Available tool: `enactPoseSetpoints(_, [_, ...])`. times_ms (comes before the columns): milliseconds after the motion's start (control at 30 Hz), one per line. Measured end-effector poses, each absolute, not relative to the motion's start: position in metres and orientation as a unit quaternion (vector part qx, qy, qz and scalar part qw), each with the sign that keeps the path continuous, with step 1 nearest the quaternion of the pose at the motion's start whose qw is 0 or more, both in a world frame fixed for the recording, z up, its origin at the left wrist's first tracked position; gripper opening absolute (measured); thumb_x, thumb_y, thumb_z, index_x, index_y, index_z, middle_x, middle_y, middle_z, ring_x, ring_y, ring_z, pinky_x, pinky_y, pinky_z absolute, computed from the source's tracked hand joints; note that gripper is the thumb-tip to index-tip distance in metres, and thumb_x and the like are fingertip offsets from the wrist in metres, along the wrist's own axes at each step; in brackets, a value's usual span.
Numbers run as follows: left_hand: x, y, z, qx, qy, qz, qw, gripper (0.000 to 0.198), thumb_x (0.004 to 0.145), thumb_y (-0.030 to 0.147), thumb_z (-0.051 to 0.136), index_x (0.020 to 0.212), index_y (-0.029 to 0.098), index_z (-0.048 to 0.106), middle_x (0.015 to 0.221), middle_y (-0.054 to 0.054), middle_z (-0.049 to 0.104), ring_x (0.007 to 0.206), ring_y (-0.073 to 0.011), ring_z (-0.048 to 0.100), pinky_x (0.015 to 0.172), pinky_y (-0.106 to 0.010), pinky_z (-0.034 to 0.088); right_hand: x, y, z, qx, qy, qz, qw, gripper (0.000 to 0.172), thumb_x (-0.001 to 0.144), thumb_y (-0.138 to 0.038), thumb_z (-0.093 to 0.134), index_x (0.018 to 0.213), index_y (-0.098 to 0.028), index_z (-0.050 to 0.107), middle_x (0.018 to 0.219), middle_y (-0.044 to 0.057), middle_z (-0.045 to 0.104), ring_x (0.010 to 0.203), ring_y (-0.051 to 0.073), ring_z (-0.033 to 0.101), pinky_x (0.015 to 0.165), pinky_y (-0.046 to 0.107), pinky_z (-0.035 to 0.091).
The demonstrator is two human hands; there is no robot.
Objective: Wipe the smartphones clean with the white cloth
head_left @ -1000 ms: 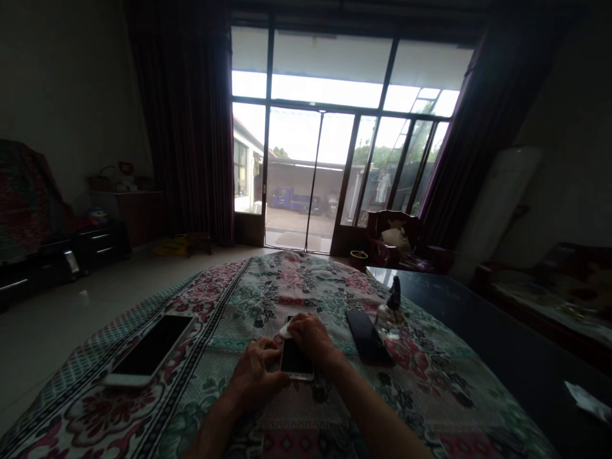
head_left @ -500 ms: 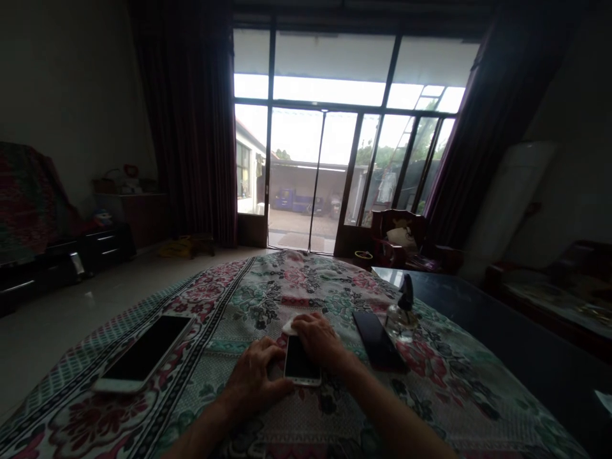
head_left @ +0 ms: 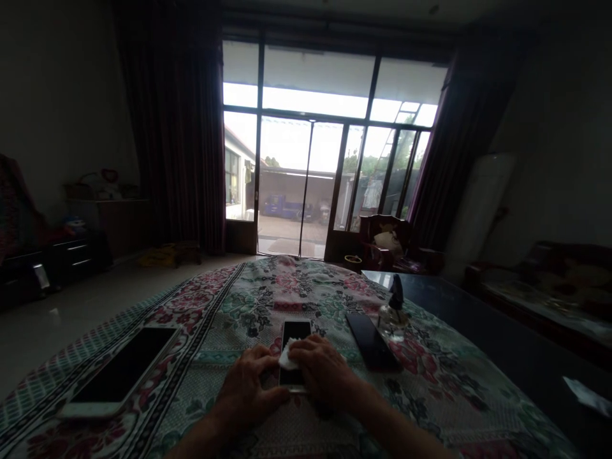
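Black, pale-edged, the phone [head_left: 296, 330] lies flat, right hand [head_left: 326, 368] clamped on white tissue [head_left: 287, 359], left hand [head_left: 247, 384] spread.

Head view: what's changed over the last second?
The right hand has drawn the white wad from the middle phone's far end back toward the person, partway down the screen. Nothing was visibly picked up or let go. The left hand stays at that phone's left edge; the white phone, dark phone and spray bottle stay put.
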State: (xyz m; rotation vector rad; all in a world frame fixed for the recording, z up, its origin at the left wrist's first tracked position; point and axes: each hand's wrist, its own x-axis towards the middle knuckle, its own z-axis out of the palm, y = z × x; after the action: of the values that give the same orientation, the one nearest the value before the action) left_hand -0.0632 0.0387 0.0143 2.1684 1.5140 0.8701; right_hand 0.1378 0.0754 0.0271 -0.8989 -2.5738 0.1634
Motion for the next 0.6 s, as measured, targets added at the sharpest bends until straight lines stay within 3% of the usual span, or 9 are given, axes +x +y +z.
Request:
enactPoseSetpoints(333, [-0.064,0.042,0.015,0.770,0.531,0.305,0.180,0.031,0.068,0.037,0.075,0.098,0.028,0.078,0.099,-0.004,0.067,0.098,-0.0248,0.060,0.089,-0.034,0.045,0.106,0.142,0.028,-0.413,-0.896,0.005,0.164,0.029,0.091,-0.016,0.046,0.103,-0.022,0.071,0.115,0.005,0.069,0.104,0.021,0.058,0.093,0.032,0.040])
enactPoseSetpoints(600, [-0.065,0.042,0.016,0.767,0.533,0.305,0.187,0.029,0.067,0.036,0.076,0.095,0.027,0.079,0.102,-0.004,0.069,0.101,-0.0256,0.060,0.091,-0.034,0.045,0.117,0.118,0.028,-0.372,-0.910,0.026,0.184,0.031,0.090,-0.013,0.045,0.107,-0.022,0.069,0.116,0.004,0.068,0.107,0.020,0.055,0.094,0.031,0.039])
